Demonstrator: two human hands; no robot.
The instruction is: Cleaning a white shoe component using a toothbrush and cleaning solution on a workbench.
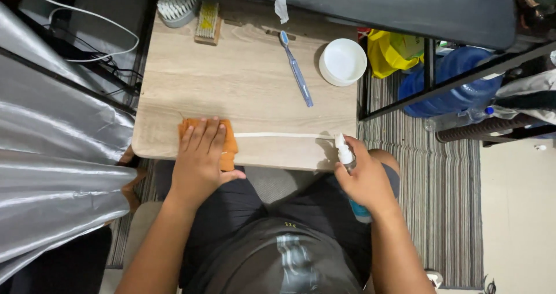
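Observation:
My left hand (pixel 200 158) lies flat, fingers together, on an orange cloth (pixel 229 143) at the near left edge of a light wooden table (pixel 249 91). My right hand (pixel 366 181) grips a small spray bottle (pixel 346 155) with a white nozzle and blue base, held at the table's near right corner, nozzle pointing left. A long white shoelace-like strip (pixel 284 135) runs across the tabletop from the cloth toward the bottle.
A blue toothbrush (pixel 297 69) and a white round lid (pixel 343 61) lie on the far right of the table. Two scrub brushes (pixel 191 13) sit at the far left. Yellow bags and a blue water jug (pixel 452 80) stand right; silver fabric (pixel 52 166) hangs left.

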